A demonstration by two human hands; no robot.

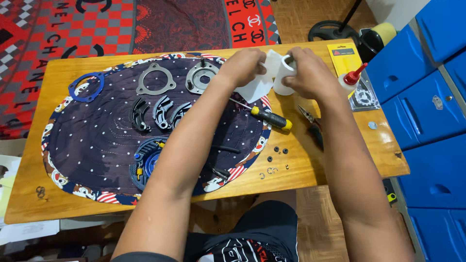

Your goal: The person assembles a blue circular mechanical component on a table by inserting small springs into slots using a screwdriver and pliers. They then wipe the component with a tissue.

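Both hands meet at the far table edge: my right hand (pixel 310 73) grips the white roll (pixel 283 77) upright, my left hand (pixel 242 65) pinches its loose sheet (pixel 257 87), trailing leftward.

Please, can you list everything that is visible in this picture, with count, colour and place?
table: 1, wooden, centre
quilted mat: 1, dark dotted, on table
ring gasket: 1, blue, mat's far left
triangular plate: 1, grey, far mat
round plate: 1, grey, beside it
curved shoes: 3, dark, mid mat
screwdriver: 1, black-yellow, mat's right edge
pliers: 1, dark, right
bottle: 1, white, red cap
tissue roll: 1, white, in both hands
left hand; right hand
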